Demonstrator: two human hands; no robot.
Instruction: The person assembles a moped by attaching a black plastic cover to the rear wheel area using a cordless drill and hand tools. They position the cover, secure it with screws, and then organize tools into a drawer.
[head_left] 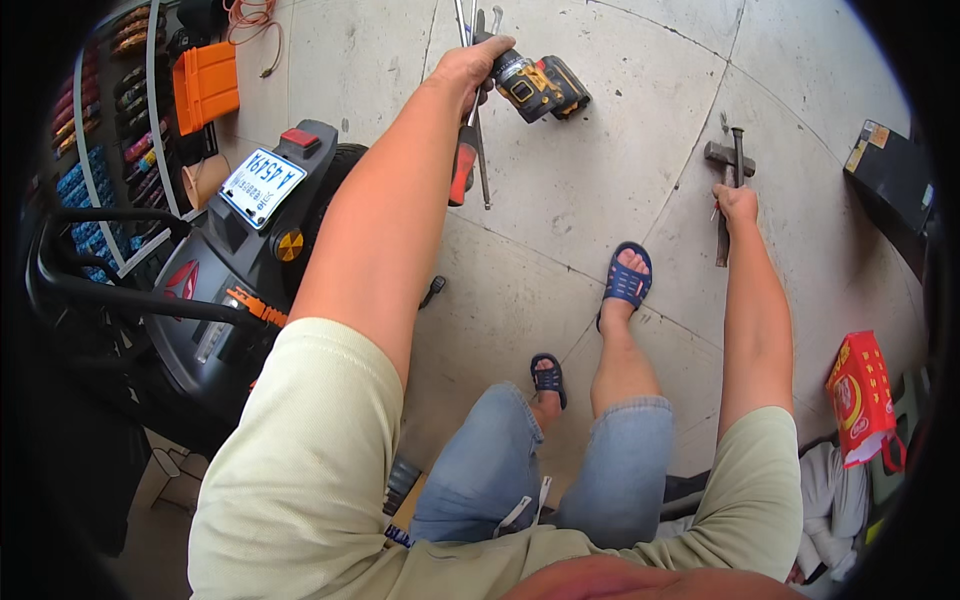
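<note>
My left hand (466,70) is stretched out ahead, closed around a bundle of tools. In it are a screwdriver with a red and black handle (463,172) and a long thin metal rod (484,170), both pointing down past my palm. A yellow and black cordless drill (538,88) sits against the same hand, its front end by my thumb. Over on the right, my right hand (738,204) is closed around a hammer (722,154) and a dark metal rod with a flat top (739,150), side by side. Fingers partly hide both grips.
At left stands a dark scooter (210,285) with a white plate. Behind it are an orange bin (207,84), a rack of coloured rolls (130,120) and an orange cord (252,15). A black box (892,185) and a red bag (862,395) are at right.
</note>
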